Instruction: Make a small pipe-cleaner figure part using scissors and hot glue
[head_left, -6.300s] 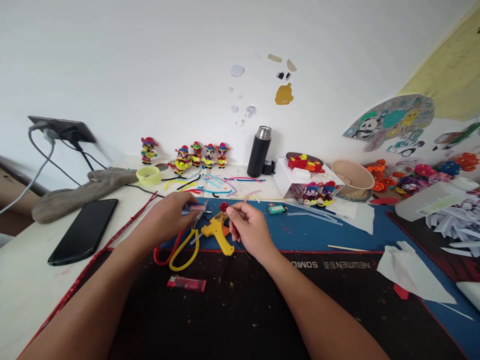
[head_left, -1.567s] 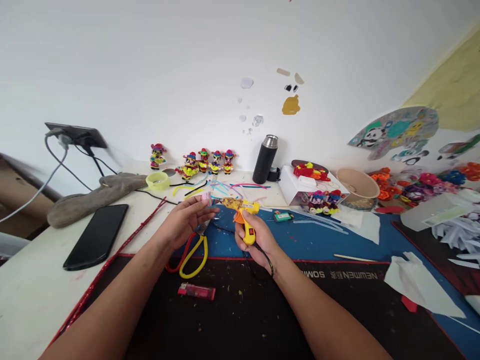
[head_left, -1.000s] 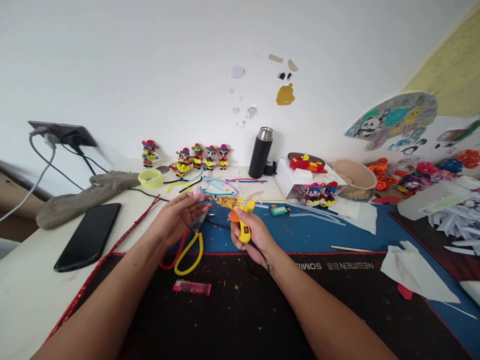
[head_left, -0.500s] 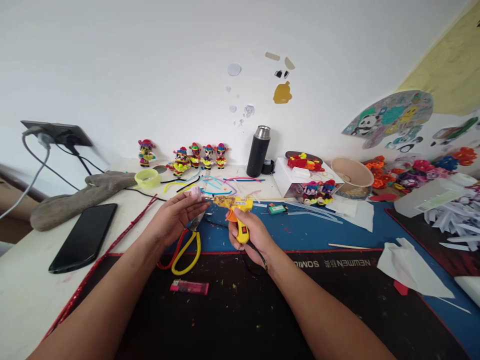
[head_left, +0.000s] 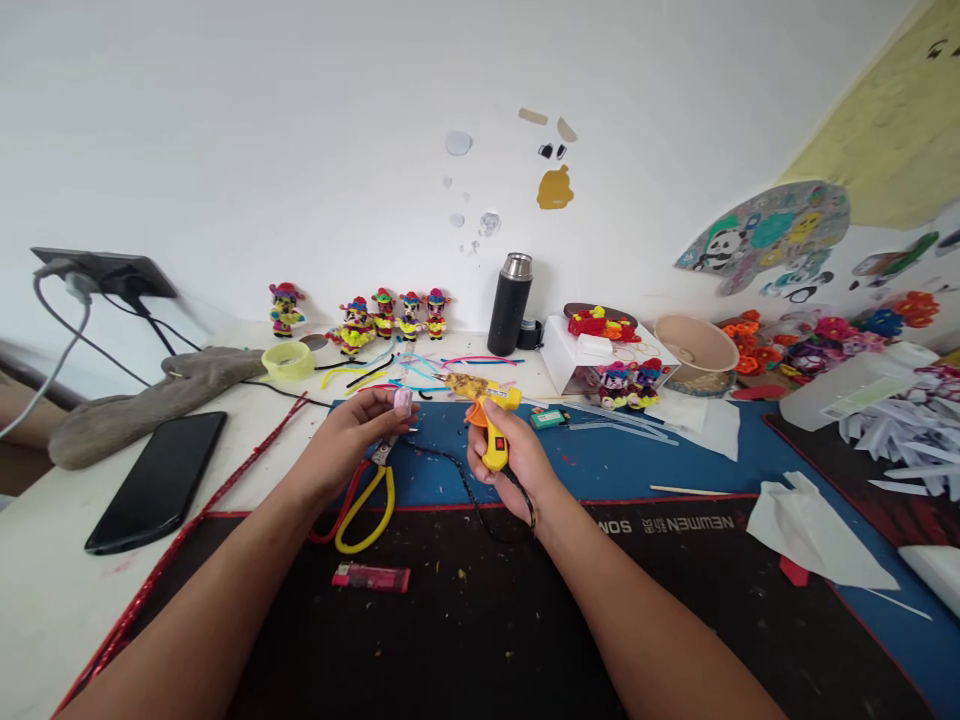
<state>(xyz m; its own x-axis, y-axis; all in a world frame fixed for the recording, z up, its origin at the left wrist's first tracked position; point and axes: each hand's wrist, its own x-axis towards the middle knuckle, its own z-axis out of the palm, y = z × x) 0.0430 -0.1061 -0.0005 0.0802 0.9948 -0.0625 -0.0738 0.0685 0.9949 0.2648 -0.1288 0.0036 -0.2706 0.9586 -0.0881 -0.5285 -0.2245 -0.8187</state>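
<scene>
My right hand (head_left: pixel 510 450) is wrapped round the handle of a yellow glue gun (head_left: pixel 496 440), with its stained nozzle pointing left. Between the fingertips of my left hand (head_left: pixel 356 425) is a small pale pink piece (head_left: pixel 403 402), too small to name. A short gap separates the nozzle from that piece. Below my left hand lie scissors (head_left: pixel 367 510) with one red and one yellow handle, their blades partly hidden by the hand. The gun's dark cord (head_left: pixel 465 480) runs across the blue mat (head_left: pixel 577 470).
A pink lighter (head_left: pixel 371 577) lies on the black mat (head_left: pixel 420 650). Behind are several small figures (head_left: pixel 356 325), coloured pipe cleaners (head_left: pixel 352 372), a black flask (head_left: pixel 510 305) and a white box (head_left: pixel 559 355). A phone (head_left: pixel 157 480) and red tinsel stems (head_left: pixel 225 495) are at left.
The glue gun has drawn back to the right and tipped up slightly, away from the pale pink piece. My left hand has turned so more of the piece shows. The camera view has shifted slightly.
</scene>
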